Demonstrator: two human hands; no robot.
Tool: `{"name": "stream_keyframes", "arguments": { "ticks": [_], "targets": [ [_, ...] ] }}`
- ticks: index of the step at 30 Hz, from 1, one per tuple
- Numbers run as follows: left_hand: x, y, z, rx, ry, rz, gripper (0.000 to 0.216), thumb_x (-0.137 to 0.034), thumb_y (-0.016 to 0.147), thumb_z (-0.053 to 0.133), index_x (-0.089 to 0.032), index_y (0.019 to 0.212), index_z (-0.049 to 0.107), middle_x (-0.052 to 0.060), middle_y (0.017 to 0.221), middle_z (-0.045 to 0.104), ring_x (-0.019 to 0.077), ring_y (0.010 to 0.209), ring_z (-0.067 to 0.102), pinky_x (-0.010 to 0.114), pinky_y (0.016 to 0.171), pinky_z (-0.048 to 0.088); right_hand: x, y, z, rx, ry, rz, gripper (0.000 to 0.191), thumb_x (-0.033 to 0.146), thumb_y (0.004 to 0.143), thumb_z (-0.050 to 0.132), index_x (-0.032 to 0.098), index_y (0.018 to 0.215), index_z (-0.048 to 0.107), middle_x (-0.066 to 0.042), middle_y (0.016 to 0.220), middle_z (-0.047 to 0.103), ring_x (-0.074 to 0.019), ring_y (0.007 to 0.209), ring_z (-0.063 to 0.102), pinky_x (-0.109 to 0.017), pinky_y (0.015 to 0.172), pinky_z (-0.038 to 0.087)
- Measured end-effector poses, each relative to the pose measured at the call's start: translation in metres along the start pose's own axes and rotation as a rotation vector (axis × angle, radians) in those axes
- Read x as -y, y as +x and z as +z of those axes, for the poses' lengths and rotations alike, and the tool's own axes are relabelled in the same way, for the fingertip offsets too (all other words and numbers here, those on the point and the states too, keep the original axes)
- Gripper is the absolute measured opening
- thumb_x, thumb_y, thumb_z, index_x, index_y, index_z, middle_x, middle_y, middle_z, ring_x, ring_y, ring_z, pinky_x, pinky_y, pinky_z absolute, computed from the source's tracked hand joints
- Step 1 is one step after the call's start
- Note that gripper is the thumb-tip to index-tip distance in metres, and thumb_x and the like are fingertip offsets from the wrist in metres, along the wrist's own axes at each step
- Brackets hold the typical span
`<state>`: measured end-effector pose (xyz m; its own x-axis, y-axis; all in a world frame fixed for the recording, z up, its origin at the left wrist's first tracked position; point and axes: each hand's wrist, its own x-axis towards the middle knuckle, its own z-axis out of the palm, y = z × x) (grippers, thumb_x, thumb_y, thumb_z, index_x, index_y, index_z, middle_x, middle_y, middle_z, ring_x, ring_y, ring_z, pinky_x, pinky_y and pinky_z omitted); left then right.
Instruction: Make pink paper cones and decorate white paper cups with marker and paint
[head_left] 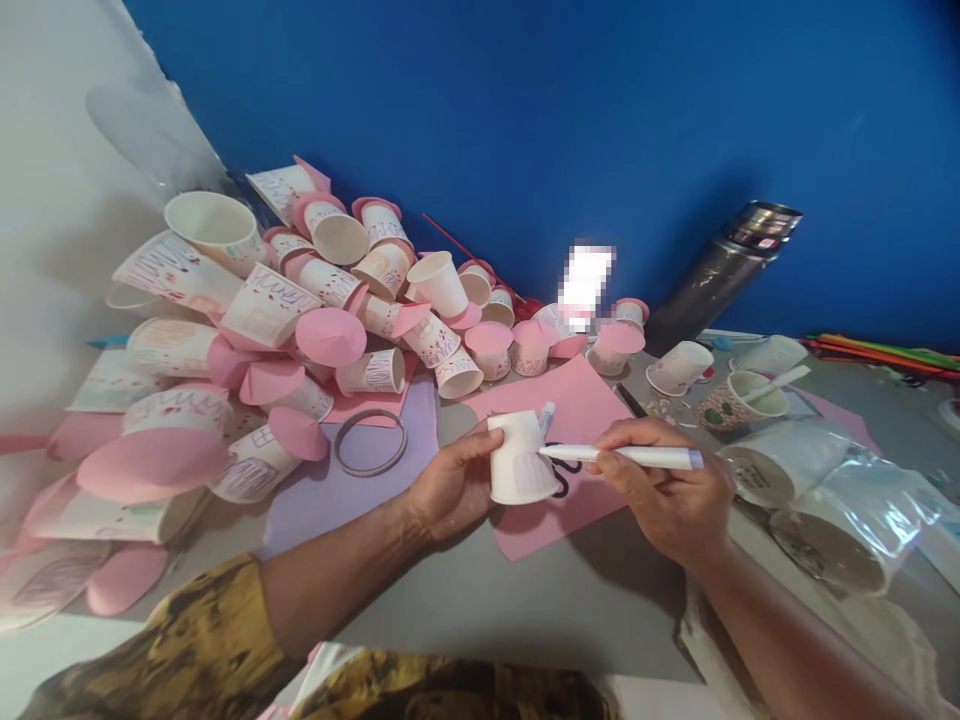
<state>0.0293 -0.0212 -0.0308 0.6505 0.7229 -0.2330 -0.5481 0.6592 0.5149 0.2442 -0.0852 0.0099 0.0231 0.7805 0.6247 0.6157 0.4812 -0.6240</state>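
My left hand [450, 485] grips a white paper cup [519, 458] held upside down over a pink paper sheet [570, 440]; a marker cap peeks out behind the cup. In my right hand [664, 490] is a white marker [626, 456], its tip touching the cup's side where purple lines are drawn. Black scissors lie partly hidden under the cup.
A big heap of decorated paper cups with pink paper discs [300, 310] fills the left. A tape ring [370, 441] lies on lilac paper. A steel flask [720, 275], a cup with a stick [742, 400], and bagged cup stacks [817, 500] sit to the right.
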Motion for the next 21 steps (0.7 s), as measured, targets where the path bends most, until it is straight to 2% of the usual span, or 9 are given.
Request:
{"name": "stream_keyframes", "arguments": {
  "ticks": [6,15,21],
  "targets": [
    [0.003,0.001,-0.0031,-0.008,0.013,0.004,0.03,-0.024,0.082,0.082,-0.012,0.109,0.076,0.009,0.097,0.079,0.0227,0.086,0.07,0.034,0.083,0.053,0.0063,0.0051,0.0002,0.028,0.016,-0.002,0.011,0.028,0.093,0.071,0.022,0.084,0.074,0.0,0.064,0.076,-0.0157,0.049,0.067,-0.025,0.045,0.048],
    [0.0012,-0.0004,0.0001,-0.012,0.029,0.006,0.034,-0.026,0.081,0.084,-0.012,0.11,0.076,0.011,0.104,0.078,0.0263,0.094,0.071,0.038,0.086,0.056,0.0043,0.0022,-0.0038,0.006,0.036,-0.038,0.008,0.026,0.094,0.07,0.023,0.088,0.073,0.0,0.068,0.075,-0.016,0.052,0.067,-0.027,0.047,0.049],
    [0.0026,0.0,0.0004,-0.027,0.036,0.016,0.035,-0.024,0.077,0.087,-0.011,0.109,0.077,0.01,0.097,0.078,0.0227,0.086,0.069,0.033,0.079,0.054,0.0038,0.0018,-0.0019,0.017,-0.016,-0.025,0.01,0.028,0.094,0.07,0.022,0.085,0.073,0.0,0.067,0.076,-0.0152,0.05,0.067,-0.026,0.046,0.048]
  ]
}}
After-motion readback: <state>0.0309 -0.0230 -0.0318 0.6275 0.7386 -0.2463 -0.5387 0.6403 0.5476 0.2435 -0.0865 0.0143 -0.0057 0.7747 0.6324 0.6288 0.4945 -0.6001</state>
